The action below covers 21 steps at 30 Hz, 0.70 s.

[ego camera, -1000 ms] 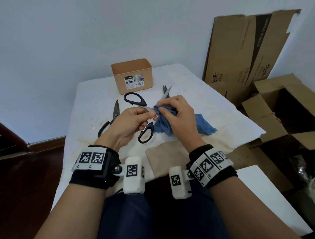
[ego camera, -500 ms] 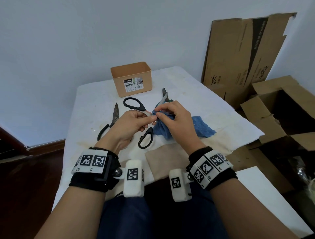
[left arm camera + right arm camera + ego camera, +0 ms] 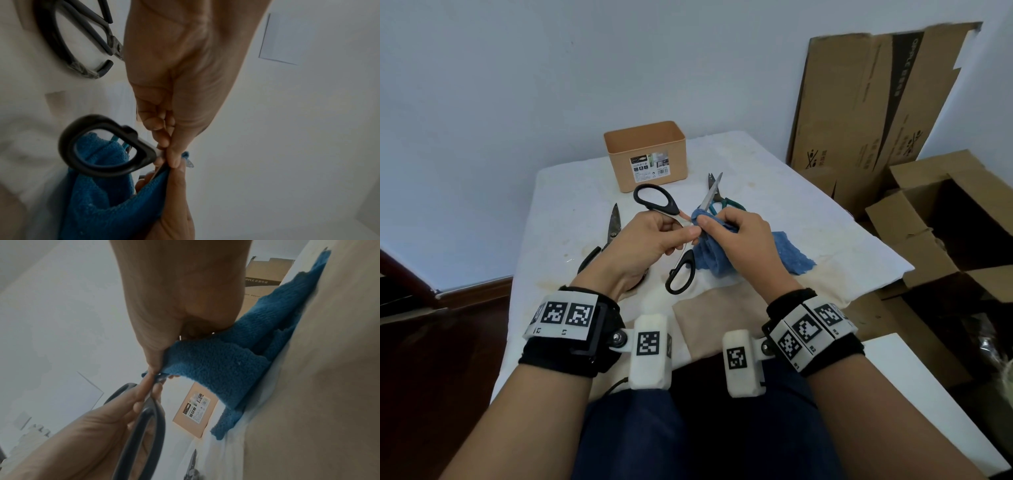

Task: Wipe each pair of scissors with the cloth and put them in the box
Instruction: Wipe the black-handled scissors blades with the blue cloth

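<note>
My left hand (image 3: 654, 236) pinches black-handled scissors (image 3: 654, 200) near the pivot, holding them spread open above the table; one loop (image 3: 102, 146) hangs low. My right hand (image 3: 736, 236) grips the blue cloth (image 3: 791, 253) and pinches it round one blade, whose silver tip (image 3: 714, 190) sticks out past the cloth. The cloth (image 3: 216, 366) trails onto the table. The tan box (image 3: 650, 154) stands open at the back. Dark metal shears (image 3: 613, 226) lie left of my left hand. Teal-handled scissors (image 3: 729, 204) lie behind my right hand, partly hidden.
The white-covered table (image 3: 808, 212) has a beige patch (image 3: 709, 311) at its near edge. Flattened cardboard (image 3: 876, 96) leans on the wall at the right, with open cartons (image 3: 945, 219) on the floor below. A white board (image 3: 914, 394) lies by my right forearm.
My right hand has slid the cloth back along the blade toward the pivot, baring more of the blade's tip. My left hand keeps its pinch on the scissors.
</note>
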Tool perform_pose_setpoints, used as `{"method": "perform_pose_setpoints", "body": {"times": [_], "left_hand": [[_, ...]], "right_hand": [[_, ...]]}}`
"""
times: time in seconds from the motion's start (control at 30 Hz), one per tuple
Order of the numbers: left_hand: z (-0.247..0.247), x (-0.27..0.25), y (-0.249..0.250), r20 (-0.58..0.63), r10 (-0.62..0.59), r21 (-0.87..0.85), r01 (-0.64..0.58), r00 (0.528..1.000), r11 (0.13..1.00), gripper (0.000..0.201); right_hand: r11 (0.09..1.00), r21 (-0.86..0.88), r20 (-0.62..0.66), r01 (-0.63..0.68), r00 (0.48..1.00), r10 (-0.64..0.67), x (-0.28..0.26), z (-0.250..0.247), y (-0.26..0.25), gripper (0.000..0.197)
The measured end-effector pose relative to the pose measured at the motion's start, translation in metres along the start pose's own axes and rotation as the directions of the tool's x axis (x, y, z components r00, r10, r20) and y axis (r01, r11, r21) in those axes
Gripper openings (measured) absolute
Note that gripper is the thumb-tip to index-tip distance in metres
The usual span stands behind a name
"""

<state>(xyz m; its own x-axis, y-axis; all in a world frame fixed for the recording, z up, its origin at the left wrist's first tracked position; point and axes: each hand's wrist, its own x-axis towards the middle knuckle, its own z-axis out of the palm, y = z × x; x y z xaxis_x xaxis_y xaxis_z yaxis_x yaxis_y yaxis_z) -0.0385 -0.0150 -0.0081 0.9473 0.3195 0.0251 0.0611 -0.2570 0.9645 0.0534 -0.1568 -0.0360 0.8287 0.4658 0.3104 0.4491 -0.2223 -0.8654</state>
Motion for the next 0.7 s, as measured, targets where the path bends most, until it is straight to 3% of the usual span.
{"method": "perform_pose_setpoints", "body": {"times": [0.13, 0.27, 0.37, 0.47, 0.7], "left_hand": [[0.001, 0.001, -0.001, 0.011, -0.002, -0.002, 0.002, 1.0, 1.0, 0.017], [0.004, -0.001, 0.002, 0.007, -0.005, -0.001, 0.005, 1.0, 1.0, 0.003], [0.004, -0.002, 0.001, 0.015, -0.005, 0.0, 0.005, 1.0, 1.0, 0.009], [0.002, -0.001, 0.0, 0.044, -0.021, 0.009, 0.021, 0.999, 1.0, 0.002], [-0.007, 0.003, -0.006, 0.046, -0.119, -0.087, 0.123, 0.992, 0.989, 0.01]], "right_hand": [[0.999, 0.018, -0.013, -0.033, 0.999, 0.033, 0.003, 0.0, 0.001, 0.037], [0.997, 0.035, -0.046, -0.062, 0.997, 0.064, 0.004, 0.0, 0.002, 0.044], [0.996, 0.03, -0.04, -0.083, 0.996, 0.084, 0.005, -0.001, 0.002, 0.044], [0.995, 0.032, -0.075, -0.097, 0.992, 0.099, 0.005, -0.002, 0.002, 0.045], [0.931, 0.343, -0.12, -0.127, 0.977, 0.178, 0.004, -0.009, -0.005, 0.044]]}}
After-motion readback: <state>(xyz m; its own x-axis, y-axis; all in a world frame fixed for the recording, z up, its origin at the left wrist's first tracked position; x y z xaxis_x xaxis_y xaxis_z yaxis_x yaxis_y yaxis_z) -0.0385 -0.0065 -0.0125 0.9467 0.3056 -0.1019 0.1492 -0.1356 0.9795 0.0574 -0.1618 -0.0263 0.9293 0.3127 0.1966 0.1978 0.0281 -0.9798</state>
